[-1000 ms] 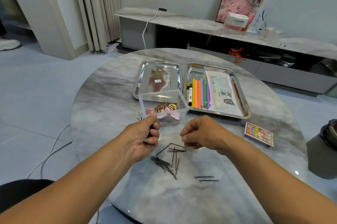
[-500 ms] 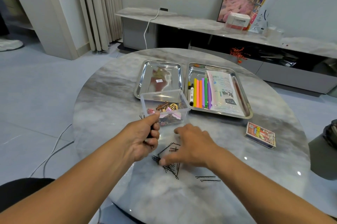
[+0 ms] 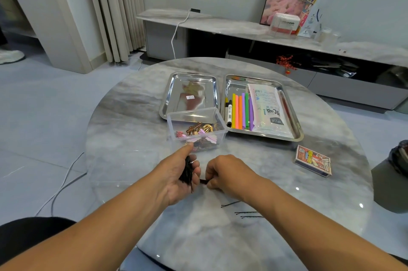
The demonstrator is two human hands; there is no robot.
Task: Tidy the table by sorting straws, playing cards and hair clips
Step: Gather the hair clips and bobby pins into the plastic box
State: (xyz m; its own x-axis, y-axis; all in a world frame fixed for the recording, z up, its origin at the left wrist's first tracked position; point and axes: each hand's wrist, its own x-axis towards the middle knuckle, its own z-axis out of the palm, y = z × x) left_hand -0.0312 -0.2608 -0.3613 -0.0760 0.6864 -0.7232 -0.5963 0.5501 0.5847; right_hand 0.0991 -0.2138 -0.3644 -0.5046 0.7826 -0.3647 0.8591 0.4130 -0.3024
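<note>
Pins that lay scattered on the table point(image 3: 123, 138) half a second ago are now mostly gathered: only three loose hairpins point(image 3: 244, 212) remain, beside the right forearm. The left hand point(image 3: 176, 175) has turned palm-up and grips a bundle of hairpins point(image 3: 188, 171), thumb extended toward the clear box point(image 3: 196, 129) of hair clips. The right hand point(image 3: 225, 174), previously flat over the pile, is now curled and pinches a dark pin end next to the left fingers; its fingertips are hidden. Straws point(image 3: 241, 111) lie in the right tray point(image 3: 295, 125). The card box point(image 3: 313, 160) sits apart, its print illegible.
</note>
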